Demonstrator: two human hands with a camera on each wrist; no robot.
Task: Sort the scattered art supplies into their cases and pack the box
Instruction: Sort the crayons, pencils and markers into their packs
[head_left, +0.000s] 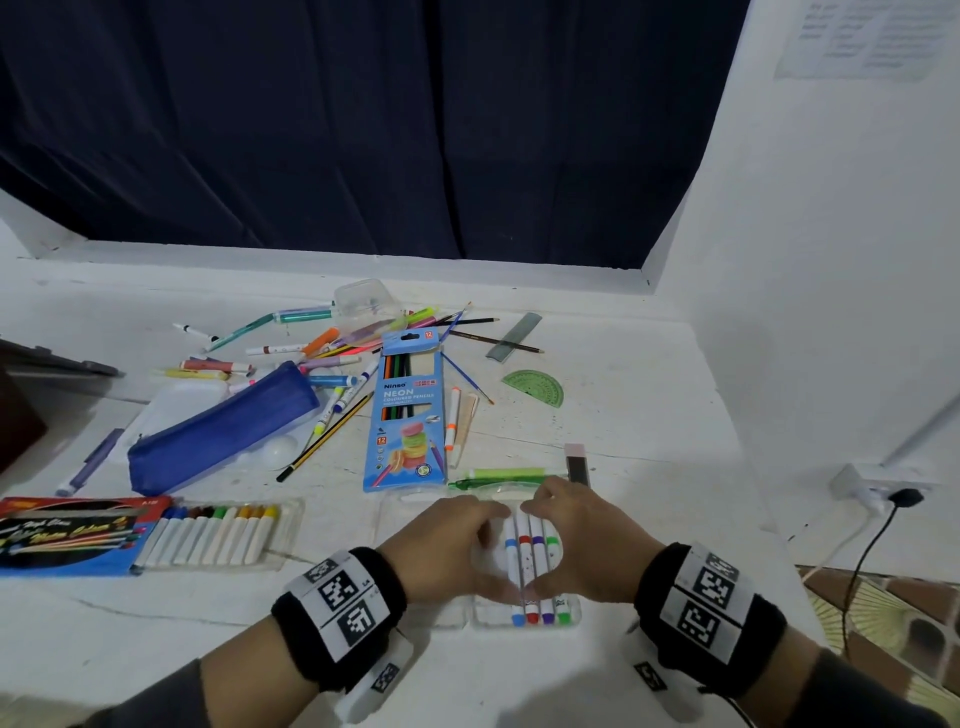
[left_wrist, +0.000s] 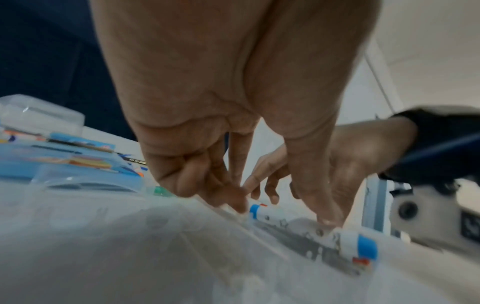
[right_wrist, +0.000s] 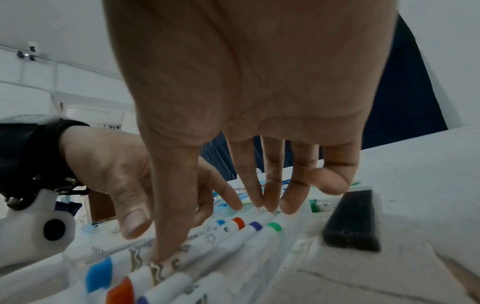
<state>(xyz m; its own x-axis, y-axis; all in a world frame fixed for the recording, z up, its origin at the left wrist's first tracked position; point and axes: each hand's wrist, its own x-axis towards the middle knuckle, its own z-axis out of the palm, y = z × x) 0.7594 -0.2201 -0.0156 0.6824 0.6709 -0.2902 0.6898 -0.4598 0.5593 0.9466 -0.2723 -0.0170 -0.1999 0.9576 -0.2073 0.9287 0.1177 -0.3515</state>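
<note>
I see four markers (head_left: 535, 566) lying side by side in a clear plastic case (head_left: 519, 621) near the front edge of the table (head_left: 649, 415), a little right of its middle; their caps run blue, red, purple and green from left to right. My left hand (head_left: 449, 545) and right hand (head_left: 582, 540) frame the row from either side. On the right hand the straight fingertips (right_wrist: 270, 205) touch the far ends of the markers and the thumb presses down on the near part of one barrel. On the left hand the thumb (left_wrist: 330, 214) rests on the blue marker (left_wrist: 337, 236) and the curled fingers touch the case beside it; I cannot tell whether they pinch anything. Just beyond my hands lie a green pen (head_left: 506, 474) and a black eraser (head_left: 577, 467), the eraser a little to the right. Further back stands out a blue box of neon pencils (head_left: 408, 415), flat on the table, with a blue pouch (head_left: 223, 431) to its left. Along the front left edge a tray of crayons (head_left: 213, 535) sits against a red and blue box (head_left: 67, 535). Toward the far edge loose pens and pencils (head_left: 322, 343) are scattered, with a green protractor (head_left: 535, 387) and a grey ruler (head_left: 513, 336) to the right.
</note>
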